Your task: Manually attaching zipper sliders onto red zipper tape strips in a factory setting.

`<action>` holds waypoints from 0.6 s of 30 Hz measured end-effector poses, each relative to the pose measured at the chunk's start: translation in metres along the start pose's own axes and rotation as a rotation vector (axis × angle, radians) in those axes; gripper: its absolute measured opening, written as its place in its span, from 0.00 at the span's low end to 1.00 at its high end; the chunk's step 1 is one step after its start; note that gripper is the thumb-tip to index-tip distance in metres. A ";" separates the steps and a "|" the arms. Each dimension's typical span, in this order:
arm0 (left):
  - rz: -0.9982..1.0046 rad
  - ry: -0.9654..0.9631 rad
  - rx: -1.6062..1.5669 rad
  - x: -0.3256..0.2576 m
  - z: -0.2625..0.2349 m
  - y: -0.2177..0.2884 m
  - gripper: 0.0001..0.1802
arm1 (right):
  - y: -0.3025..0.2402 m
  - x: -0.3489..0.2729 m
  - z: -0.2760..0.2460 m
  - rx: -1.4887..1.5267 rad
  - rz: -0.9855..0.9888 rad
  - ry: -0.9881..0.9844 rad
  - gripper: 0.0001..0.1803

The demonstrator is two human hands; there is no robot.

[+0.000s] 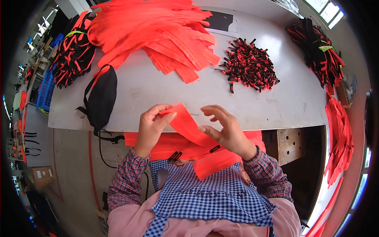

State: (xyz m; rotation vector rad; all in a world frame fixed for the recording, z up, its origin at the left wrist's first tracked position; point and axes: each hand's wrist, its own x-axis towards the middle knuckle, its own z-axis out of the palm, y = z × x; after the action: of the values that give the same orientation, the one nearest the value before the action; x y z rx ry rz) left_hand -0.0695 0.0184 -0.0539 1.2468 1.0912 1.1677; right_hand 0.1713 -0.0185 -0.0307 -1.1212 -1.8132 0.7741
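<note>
An orange fabric strip (pixel 185 124) is held up just in front of the near edge of the worktop (pixel 158 98), above the person's lap. Its long axis is seen running diagonally, from the upper end at the left hand (pixel 152 126) down and rightward to the right hand (pixel 225 128). The upper end is pinched by the left hand, thumb and fingers closed on the cloth. The right hand is held open, its fingers spread and curled, with only the thumb and lowest fingertips seen touching the strip's lower right edge; a full grip there is not shown. The strip is thus lying between the two hands, with the left hand the one gripping it.

Below the held strip, more orange strips (pixel 213 156) are draped across the lap over a blue checked apron (pixel 213 193), and two small black clips (pixel 175 155) are seen among them.

Beyond the strip, on the worktop, a black pouch with straps (pixel 102 98) is lying to the left, at the near edge. Farther back a large heap of orange strips (pixel 158 31) is spread, and to the right of it a pile of small black-and-red pieces (pixel 248 65) is gathered. Bundles of black-and-red straps (pixel 73 53) are placed at the far left, and another bundle (pixel 321 53) at the far right.
</note>
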 end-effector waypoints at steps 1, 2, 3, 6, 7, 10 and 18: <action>-0.012 -0.116 0.026 -0.006 0.005 0.006 0.12 | 0.000 0.007 0.002 -0.004 0.005 0.007 0.19; -0.024 -0.233 0.052 -0.009 0.010 0.009 0.15 | 0.001 0.012 0.003 0.054 0.002 -0.012 0.20; 0.000 -0.301 0.050 -0.010 0.017 0.011 0.16 | 0.001 0.015 0.003 0.112 0.000 -0.030 0.20; 0.064 -0.244 0.087 -0.017 0.034 0.016 0.15 | -0.001 0.015 0.003 0.106 0.077 -0.133 0.17; 0.031 -0.255 0.046 -0.017 0.034 0.014 0.14 | 0.000 0.015 0.002 0.103 0.085 -0.126 0.17; -0.015 -0.328 0.026 -0.015 0.033 0.014 0.14 | 0.001 0.012 -0.003 0.124 0.077 -0.117 0.12; -0.091 -0.272 -0.045 -0.017 0.045 0.012 0.10 | 0.003 0.006 -0.012 0.157 0.123 -0.181 0.09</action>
State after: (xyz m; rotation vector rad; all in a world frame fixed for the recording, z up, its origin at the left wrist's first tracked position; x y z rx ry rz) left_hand -0.0270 -0.0031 -0.0403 1.2657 0.9035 0.9186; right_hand 0.1817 -0.0107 -0.0261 -1.0961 -1.8069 1.1024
